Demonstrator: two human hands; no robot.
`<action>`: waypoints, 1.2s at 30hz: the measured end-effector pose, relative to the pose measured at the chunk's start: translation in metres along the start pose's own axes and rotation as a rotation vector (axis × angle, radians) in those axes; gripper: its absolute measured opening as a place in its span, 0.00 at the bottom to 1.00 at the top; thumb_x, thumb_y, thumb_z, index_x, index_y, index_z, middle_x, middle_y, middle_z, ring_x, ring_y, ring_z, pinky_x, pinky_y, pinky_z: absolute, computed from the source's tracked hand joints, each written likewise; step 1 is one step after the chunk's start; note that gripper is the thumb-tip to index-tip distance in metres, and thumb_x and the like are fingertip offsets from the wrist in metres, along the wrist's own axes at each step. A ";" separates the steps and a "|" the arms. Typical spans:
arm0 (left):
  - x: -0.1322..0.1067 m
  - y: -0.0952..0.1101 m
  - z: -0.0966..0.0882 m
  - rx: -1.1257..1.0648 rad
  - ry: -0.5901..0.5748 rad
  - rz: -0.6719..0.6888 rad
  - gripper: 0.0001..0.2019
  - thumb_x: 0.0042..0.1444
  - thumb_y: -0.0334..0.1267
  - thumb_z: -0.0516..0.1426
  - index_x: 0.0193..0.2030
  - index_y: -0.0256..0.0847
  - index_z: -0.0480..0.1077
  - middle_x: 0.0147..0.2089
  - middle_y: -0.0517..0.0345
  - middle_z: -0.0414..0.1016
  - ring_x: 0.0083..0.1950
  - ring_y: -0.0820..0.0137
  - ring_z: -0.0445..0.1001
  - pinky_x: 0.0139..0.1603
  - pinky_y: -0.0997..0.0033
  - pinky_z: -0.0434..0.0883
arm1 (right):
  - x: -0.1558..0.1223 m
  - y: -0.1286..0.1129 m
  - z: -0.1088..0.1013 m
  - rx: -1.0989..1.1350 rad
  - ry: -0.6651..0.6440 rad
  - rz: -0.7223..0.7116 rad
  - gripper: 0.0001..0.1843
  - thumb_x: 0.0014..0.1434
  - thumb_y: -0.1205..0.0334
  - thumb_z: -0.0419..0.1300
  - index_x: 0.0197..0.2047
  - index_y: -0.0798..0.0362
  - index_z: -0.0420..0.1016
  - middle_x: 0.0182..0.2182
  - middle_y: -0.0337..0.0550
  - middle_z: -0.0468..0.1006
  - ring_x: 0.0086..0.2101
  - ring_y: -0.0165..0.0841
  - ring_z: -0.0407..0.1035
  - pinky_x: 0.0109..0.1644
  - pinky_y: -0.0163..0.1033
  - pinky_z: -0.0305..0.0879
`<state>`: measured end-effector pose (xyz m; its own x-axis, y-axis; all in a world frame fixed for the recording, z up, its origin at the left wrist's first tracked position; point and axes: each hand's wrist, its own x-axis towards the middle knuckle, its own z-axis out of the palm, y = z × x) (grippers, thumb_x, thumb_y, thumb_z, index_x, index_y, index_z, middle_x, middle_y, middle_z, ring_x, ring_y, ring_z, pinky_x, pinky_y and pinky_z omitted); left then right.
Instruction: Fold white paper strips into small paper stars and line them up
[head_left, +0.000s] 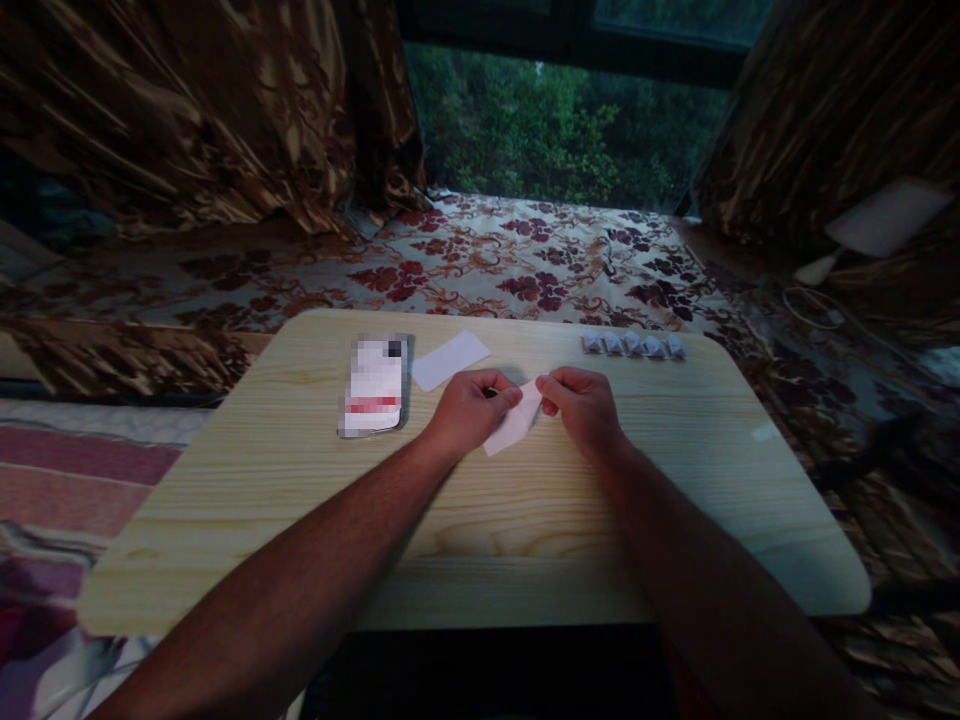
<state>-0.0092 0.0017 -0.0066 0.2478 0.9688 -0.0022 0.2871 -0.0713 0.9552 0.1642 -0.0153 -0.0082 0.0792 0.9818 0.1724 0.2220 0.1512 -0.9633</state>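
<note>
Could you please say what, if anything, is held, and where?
A white paper: the left hand pinches its left edge, the right hand its far end.

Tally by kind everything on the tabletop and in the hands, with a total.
Small white peaked pieces: 5
White paper slips: 2 (one held, one flat)
White pack: 1
Total: 8
Not counted: an unclear pale patch near the right edge

Head-worn view, forward and down.

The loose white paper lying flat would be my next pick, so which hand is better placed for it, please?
Probably the left hand: it is nearer the loose white paper than the right hand is, though both hold another paper piece.
</note>
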 end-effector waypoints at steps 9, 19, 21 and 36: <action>0.000 0.003 0.000 -0.049 -0.004 -0.018 0.11 0.48 0.43 0.62 0.26 0.36 0.74 0.21 0.62 0.68 0.21 0.77 0.60 0.23 0.75 0.55 | 0.000 -0.002 0.004 0.042 0.042 0.054 0.13 0.53 0.58 0.61 0.20 0.53 0.73 0.15 0.35 0.69 0.18 0.27 0.59 0.24 0.34 0.53; 0.001 -0.001 0.000 -0.053 -0.021 -0.016 0.11 0.48 0.43 0.62 0.27 0.36 0.75 0.21 0.61 0.70 0.22 0.75 0.62 0.24 0.75 0.57 | -0.001 -0.009 0.003 0.066 0.058 0.054 0.12 0.52 0.60 0.61 0.20 0.54 0.74 0.15 0.35 0.69 0.19 0.27 0.60 0.25 0.34 0.55; 0.001 -0.001 0.000 -0.047 -0.012 -0.013 0.11 0.48 0.43 0.62 0.27 0.36 0.75 0.22 0.61 0.70 0.23 0.75 0.62 0.24 0.75 0.57 | -0.001 -0.007 0.003 0.078 0.052 0.071 0.12 0.53 0.59 0.60 0.21 0.54 0.75 0.15 0.35 0.69 0.19 0.27 0.61 0.25 0.34 0.56; 0.002 -0.005 -0.002 -0.029 0.049 0.034 0.12 0.50 0.45 0.61 0.27 0.37 0.74 0.23 0.61 0.70 0.23 0.75 0.62 0.24 0.74 0.56 | -0.001 -0.004 0.006 0.085 -0.021 0.099 0.13 0.54 0.54 0.64 0.25 0.55 0.76 0.17 0.37 0.74 0.18 0.27 0.64 0.23 0.33 0.59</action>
<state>-0.0114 0.0046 -0.0108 0.2112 0.9764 0.0441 0.2518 -0.0979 0.9628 0.1574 -0.0160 -0.0057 0.0757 0.9946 0.0716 0.1312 0.0613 -0.9895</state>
